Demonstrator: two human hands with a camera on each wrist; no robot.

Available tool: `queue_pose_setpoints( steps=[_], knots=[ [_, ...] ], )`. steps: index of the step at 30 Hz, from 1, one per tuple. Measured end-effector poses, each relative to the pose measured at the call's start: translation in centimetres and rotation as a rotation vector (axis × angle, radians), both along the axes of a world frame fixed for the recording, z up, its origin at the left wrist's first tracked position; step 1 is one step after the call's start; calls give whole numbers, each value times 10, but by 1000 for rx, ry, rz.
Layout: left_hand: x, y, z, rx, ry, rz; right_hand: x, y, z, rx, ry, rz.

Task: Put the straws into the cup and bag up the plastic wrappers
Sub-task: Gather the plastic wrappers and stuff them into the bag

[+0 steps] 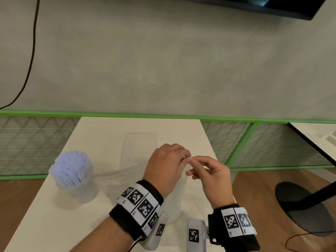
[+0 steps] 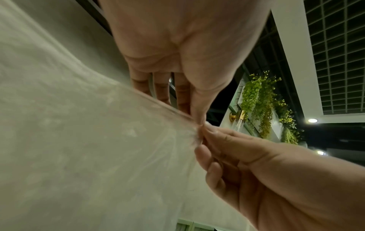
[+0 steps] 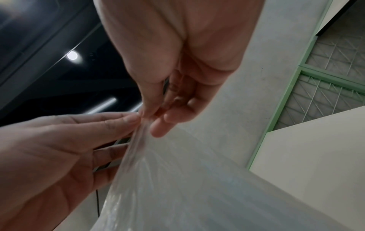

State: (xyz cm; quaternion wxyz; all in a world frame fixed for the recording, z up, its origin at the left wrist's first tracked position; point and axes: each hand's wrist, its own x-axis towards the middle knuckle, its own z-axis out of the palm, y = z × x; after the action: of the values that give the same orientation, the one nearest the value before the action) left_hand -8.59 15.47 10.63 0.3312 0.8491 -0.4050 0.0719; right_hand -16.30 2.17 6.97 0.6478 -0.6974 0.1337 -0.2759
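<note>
A clear cup [image 1: 76,186] packed with pale blue straws [image 1: 71,167] stands at the table's left. Over the table's middle, both hands pinch the top edge of a clear plastic bag [image 1: 175,202] that hangs down below them. My left hand [image 1: 187,158] and right hand [image 1: 193,161] meet fingertip to fingertip at that edge. In the left wrist view the left hand [image 2: 198,122] pinches the bag [image 2: 98,140] against the right hand [image 2: 205,129]. The right wrist view shows the right hand [image 3: 143,116] and the left hand [image 3: 132,120] on the bag [image 3: 177,179]. Clear wrappers [image 1: 140,144] lie behind the hands.
The white table [image 1: 54,224] ends at a green mesh fence [image 1: 245,142] along the back. Another clear wrapper [image 1: 116,174] lies beside the cup. A second table [image 1: 316,135] and a black chair base [image 1: 300,208] are at the right.
</note>
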Motion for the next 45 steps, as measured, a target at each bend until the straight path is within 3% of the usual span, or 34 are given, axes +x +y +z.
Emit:
queue_pose_setpoints(
  steps=[8, 13, 21, 24, 28, 31, 34, 39, 45],
  knots=[
    [9, 16, -7, 51, -194, 130, 7, -3, -4, -85, -4, -88],
    [27, 78, -17, 94, -263, 275, 16, -5, -9, -91, 11, -144],
    [38, 163, -14, 160, -210, 413, 27, -12, -16, -156, 24, -191],
    [34, 169, -15, 127, -138, 427, 25, -11, -15, -186, 41, -164],
    [25, 163, -19, 15, 93, 268, 19, -1, 0, -71, 21, -68],
    [16, 147, -17, 105, 222, 200, 18, 9, 14, -318, 66, -14],
    [12, 131, -8, 187, 349, 280, 21, 18, 21, -618, 215, 34],
    [14, 117, -2, 321, 297, 402, 21, 24, 26, -875, 503, 91],
    [12, 115, -9, 409, 496, 268, 12, 26, 29, -800, 717, 402]
  ],
)
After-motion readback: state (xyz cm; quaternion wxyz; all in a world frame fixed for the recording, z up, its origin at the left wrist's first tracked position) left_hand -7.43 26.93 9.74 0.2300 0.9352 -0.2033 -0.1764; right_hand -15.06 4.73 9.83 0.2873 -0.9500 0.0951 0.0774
